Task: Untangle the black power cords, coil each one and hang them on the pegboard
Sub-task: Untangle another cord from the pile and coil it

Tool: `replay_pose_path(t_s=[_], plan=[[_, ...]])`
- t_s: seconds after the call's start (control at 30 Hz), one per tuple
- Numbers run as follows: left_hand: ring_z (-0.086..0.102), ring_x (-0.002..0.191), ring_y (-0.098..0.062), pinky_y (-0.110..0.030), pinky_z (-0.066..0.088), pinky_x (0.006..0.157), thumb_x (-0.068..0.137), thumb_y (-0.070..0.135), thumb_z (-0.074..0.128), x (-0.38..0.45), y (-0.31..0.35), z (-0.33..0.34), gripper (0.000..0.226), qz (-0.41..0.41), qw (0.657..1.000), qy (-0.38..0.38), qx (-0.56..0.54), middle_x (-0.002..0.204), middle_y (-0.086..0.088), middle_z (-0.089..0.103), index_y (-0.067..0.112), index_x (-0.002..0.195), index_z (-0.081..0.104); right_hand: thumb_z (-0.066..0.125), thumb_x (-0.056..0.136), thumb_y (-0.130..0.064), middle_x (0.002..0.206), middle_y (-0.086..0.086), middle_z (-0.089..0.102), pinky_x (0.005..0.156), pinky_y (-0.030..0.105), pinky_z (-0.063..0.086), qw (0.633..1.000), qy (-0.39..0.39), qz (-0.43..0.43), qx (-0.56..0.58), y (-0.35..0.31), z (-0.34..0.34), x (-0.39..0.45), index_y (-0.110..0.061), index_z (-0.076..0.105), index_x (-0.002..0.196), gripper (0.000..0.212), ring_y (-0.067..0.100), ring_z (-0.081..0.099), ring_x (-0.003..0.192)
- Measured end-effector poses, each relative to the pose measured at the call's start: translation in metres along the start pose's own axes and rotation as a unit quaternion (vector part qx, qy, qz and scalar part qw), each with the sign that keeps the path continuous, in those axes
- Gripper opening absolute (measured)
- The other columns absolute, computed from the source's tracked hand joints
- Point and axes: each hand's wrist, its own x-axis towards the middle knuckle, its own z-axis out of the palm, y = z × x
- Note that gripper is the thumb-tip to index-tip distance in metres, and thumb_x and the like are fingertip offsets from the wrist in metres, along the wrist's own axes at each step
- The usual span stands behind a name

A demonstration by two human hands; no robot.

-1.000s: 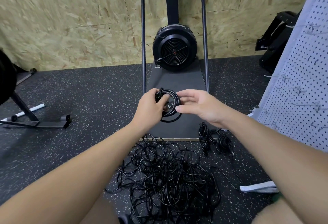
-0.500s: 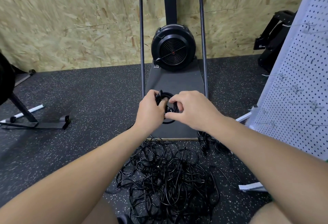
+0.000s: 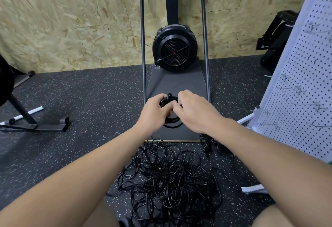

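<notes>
A small coil of black power cord (image 3: pixel 172 122) is held up between both hands above the floor. My left hand (image 3: pixel 156 112) grips the coil's left side. My right hand (image 3: pixel 195 112) has its fingers curled over the coil's right side, pinching the cord there. Most of the coil is hidden by the hands; its lower loop hangs out beneath them. On the floor below lies a big tangle of black cords (image 3: pixel 168 180). A bundled cord (image 3: pixel 209 145) lies to the right, partly behind my right forearm. The white pegboard (image 3: pixel 303 75) with metal hooks stands at the right.
A black fan machine (image 3: pixel 174 50) on a grey base board (image 3: pixel 177 84) with a metal frame stands straight ahead against the chipboard wall. A black equipment stand (image 3: pixel 34 122) sits at the left. The pegboard's white foot (image 3: pixel 253 189) lies by my right knee.
My right hand closed from a flat reach onto the coil and now covers its right side. Both hands drew together around the coil.
</notes>
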Motion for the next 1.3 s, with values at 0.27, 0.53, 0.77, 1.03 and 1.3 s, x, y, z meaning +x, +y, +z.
replay_pose_path(t_s=[0.27,0.53,0.77,1.03,1.3], plan=[[0.048,0.072,-0.017,-0.035,0.039,0.070,0.105,0.064,0.060,0.006,0.001,-0.020,0.050,-0.056,0.991,-0.032,-0.117,0.075,0.000,0.060,0.022,0.105,0.086,0.057,0.112,-0.040,0.075,-0.005,0.079,0.068,0.036,0.054,0.985,-0.069,0.009,0.156,0.033,-0.017,0.004,-0.026,0.065,0.100,0.020,0.013,0.073,0.064],[0.053,0.069,-0.022,-0.033,0.037,0.060,0.101,0.046,0.077,0.013,-0.001,-0.028,0.034,-0.082,0.980,0.055,-0.173,0.069,-0.006,0.063,0.019,0.079,0.073,0.065,0.109,-0.039,0.087,-0.010,0.064,0.066,0.028,0.041,0.990,-0.090,-0.029,0.104,0.028,-0.015,0.001,-0.026,0.058,0.102,0.016,0.006,0.056,0.073],[0.050,0.056,-0.013,-0.026,0.038,0.057,0.106,0.039,0.071,0.002,0.004,-0.008,0.032,0.007,0.996,0.001,-0.092,0.067,-0.008,0.068,0.012,0.089,0.072,0.082,0.094,-0.024,0.137,-0.012,0.066,0.103,0.034,0.058,0.958,-0.148,0.031,0.245,0.045,-0.001,0.004,-0.031,0.061,0.134,0.046,-0.001,0.065,0.125],[0.057,0.062,-0.016,-0.033,0.044,0.062,0.104,0.046,0.072,0.008,0.011,0.005,0.047,-0.012,0.992,-0.002,-0.129,0.067,0.000,0.067,0.000,0.097,0.063,0.066,0.107,-0.029,0.099,-0.012,0.082,0.105,0.044,0.056,0.955,-0.078,0.010,0.287,0.024,0.003,0.010,-0.025,0.074,0.121,0.016,0.005,0.077,0.099],[0.045,0.063,-0.025,-0.035,0.037,0.057,0.095,0.037,0.083,0.023,0.022,0.005,0.034,-0.043,0.970,0.071,-0.228,0.064,-0.014,0.062,0.010,0.081,0.067,0.073,0.102,-0.045,0.085,-0.011,0.081,0.076,0.037,0.057,0.968,0.007,0.050,0.246,0.016,-0.007,0.012,-0.025,0.074,0.104,0.020,0.004,0.073,0.077]])
